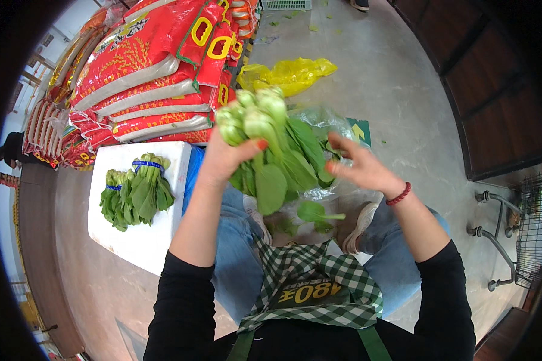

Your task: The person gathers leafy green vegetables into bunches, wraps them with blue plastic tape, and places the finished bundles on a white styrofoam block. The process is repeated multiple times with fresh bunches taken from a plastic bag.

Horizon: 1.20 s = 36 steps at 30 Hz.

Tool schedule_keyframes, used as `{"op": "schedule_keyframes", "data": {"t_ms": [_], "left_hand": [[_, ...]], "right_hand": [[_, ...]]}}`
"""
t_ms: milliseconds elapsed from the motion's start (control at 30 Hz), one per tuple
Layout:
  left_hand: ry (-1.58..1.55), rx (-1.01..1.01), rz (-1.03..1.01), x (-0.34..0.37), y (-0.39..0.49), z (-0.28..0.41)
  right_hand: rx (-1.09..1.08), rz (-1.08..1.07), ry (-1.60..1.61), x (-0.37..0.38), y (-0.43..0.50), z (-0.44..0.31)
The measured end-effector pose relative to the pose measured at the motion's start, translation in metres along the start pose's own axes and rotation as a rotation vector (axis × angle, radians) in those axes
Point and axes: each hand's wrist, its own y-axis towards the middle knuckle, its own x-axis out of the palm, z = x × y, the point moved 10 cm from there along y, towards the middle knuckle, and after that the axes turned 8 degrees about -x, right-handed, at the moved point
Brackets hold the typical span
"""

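Observation:
My left hand point(226, 155) grips a bunch of leafy green bok choy point(271, 131), its pale stem ends pointing away from me and its leaves towards me. To the right of the leaves, my right hand point(357, 162) is raised with thumb and fingers apart. Behind the bunch a clear plastic bag point(325, 118) lies on the floor, partly hidden. Loose leaves point(314, 212) lie between my shoes. On a white foam box point(135, 248) at the left rest bok choy bunches point(149, 189) bound with blue bands.
Red printed sacks point(140, 54) are stacked high at the upper left. A yellow plastic bag point(293, 74) lies on the floor ahead. Dark panelled units point(483, 90) and a wire cart point(530, 234) stand at the right. A pale crate point(287, 4) and a person's shoe point(360, 5) show at the top.

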Motion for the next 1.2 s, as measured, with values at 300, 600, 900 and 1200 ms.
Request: {"op": "schedule_keyframes", "data": {"t_ms": [300, 600, 900, 1200], "left_hand": [[-0.111, -0.01, -0.146, 0.055, 0.006, -0.022], [-0.049, -0.03, -0.115, 0.055, 0.015, -0.023], [-0.284, -0.066, -0.099, 0.033, 0.015, -0.015], [-0.249, -0.105, -0.023, -0.003, 0.014, -0.016]], "right_hand": [[-0.167, 0.521, 0.936, -0.009, 0.027, -0.052], [-0.284, 0.659, 0.679, -0.021, 0.04, -0.068], [-0.254, 0.645, 0.491, -0.026, 0.08, -0.085], [-0.326, 0.481, 0.631, 0.003, 0.115, -0.107]]}}
